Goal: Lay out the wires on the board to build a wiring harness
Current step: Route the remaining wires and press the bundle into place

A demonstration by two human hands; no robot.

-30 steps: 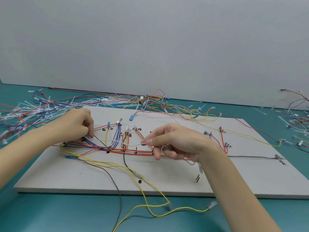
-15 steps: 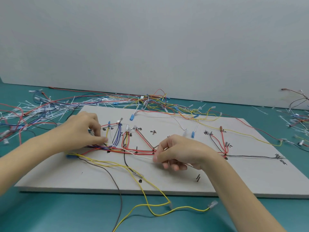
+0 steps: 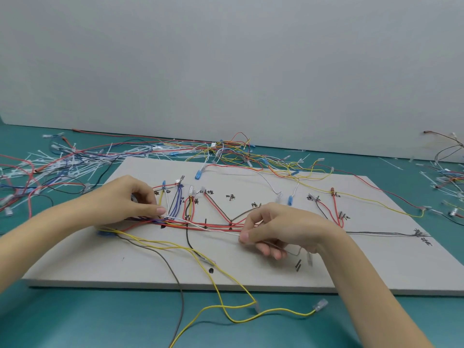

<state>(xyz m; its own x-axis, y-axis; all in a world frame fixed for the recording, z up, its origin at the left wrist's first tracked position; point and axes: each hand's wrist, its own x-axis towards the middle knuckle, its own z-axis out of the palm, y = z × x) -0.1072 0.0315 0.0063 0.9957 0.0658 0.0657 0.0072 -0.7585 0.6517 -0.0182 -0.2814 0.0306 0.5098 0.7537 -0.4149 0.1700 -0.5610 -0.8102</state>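
On the board [image 3: 376, 267], white wire [image 3: 200, 226] taut left-to-right, pinched between left hand [image 3: 130, 199] and right hand [image 3: 281, 227] fingers [image 3: 244, 236].

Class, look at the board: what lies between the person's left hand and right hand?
In the head view, a white wire runs taut between the left hand and right hand, over the red wire bundle on the board.

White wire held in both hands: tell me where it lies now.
In the head view, the thin white wire stretches across the grey board near its middle, pinched between the left hand and right hand, just over the red wire bundle.
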